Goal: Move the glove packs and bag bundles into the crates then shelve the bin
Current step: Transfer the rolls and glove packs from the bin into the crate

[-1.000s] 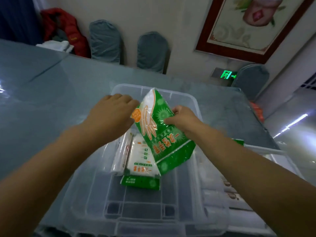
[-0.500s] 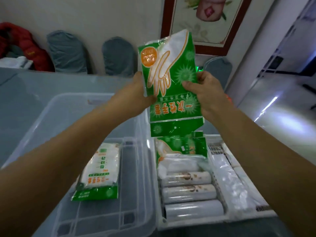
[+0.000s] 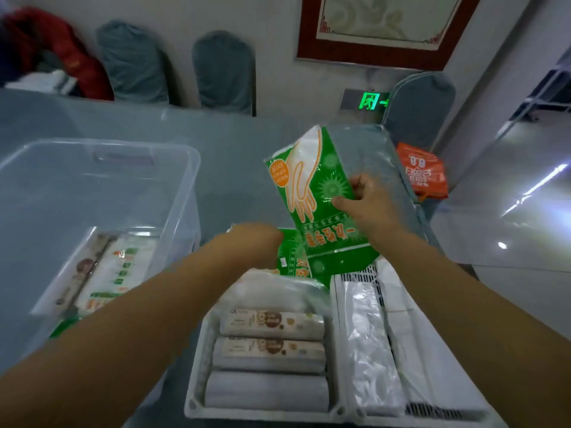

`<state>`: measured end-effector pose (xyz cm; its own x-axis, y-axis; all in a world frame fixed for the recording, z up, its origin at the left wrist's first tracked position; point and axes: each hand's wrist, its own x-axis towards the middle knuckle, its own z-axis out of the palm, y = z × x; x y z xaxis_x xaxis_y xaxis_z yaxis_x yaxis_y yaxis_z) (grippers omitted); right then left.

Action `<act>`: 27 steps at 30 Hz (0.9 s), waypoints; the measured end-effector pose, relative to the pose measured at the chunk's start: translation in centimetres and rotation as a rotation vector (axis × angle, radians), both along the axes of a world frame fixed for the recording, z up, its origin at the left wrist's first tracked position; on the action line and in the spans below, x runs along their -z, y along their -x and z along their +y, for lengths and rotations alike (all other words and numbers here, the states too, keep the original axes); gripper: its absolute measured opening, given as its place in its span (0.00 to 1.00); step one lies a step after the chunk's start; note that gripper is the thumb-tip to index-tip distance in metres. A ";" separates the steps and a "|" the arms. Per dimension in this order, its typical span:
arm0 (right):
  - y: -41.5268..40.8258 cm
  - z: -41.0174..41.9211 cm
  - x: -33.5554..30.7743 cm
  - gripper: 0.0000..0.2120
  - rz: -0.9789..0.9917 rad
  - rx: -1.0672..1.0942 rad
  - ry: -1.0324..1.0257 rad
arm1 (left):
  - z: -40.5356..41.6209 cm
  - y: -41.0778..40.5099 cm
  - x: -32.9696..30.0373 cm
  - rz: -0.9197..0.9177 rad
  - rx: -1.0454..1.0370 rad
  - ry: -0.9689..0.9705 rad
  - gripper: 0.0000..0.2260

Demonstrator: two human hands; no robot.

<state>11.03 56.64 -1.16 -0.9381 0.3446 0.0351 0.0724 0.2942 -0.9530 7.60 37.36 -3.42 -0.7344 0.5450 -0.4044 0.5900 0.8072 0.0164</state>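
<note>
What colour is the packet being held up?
Green, with a white glove outline and an orange badge; head view.

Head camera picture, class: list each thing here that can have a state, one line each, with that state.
Green glove pack: held up over the crates.
Right hand: gripping that pack.
Left hand: blurred, low at the crate's far end.
Clear bin: open, packs left inside.
White crate: holds three rolls.

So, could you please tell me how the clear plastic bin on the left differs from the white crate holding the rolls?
The clear plastic bin has see-through, solid, tall walls; the white crate is opaque, shallow and slotted. The bin is mostly bare, with a few packs in one corner; the crate is packed with bag rolls side by side. Both sit open-topped on the grey table.
</note>
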 end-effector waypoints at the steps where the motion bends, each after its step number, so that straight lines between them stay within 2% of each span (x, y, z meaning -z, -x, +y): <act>1: 0.3 0.3 0.7 0.12 -0.006 -0.023 -0.019 | 0.3 -0.4 1.3 -0.027 0.009 0.060 0.20; 4: 1.4 0.4 2.3 0.14 -0.007 -0.094 -0.074 | 0.4 -1.4 5.0 -0.075 0.030 0.116 0.21; 9: 2.9 0.2 4.1 0.15 -0.011 -0.165 -0.205 | -0.9 -2.3 9.5 -0.047 -0.016 0.020 0.28; 16: 4.4 0.5 5.2 0.14 -0.052 -0.233 -0.217 | -1.4 -2.8 12.6 -0.071 -0.214 -0.096 0.14; 19: 5.0 0.7 5.2 0.14 -0.067 -0.239 -0.203 | -1.6 -2.8 12.9 0.007 -0.139 -0.153 0.15; 22: 5.7 0.7 5.3 0.14 -0.075 -0.238 -0.171 | -2.0 -2.8 12.6 -0.009 -0.154 -0.196 0.16; 24: 6.2 0.6 5.3 0.13 -0.080 -0.250 -0.159 | -2.4 -3.2 12.3 -0.085 -0.325 -0.302 0.12; 27: 6.8 0.6 5.4 0.13 -0.084 -0.275 -0.141 | -3.0 -3.5 10.5 -0.218 -0.885 -0.609 0.17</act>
<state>4.26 57.24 -6.53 -0.9970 0.0754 -0.0173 0.0489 0.4420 -0.8957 11.14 34.31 -13.96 -0.9097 0.0128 -0.4150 -0.2583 0.7652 0.5898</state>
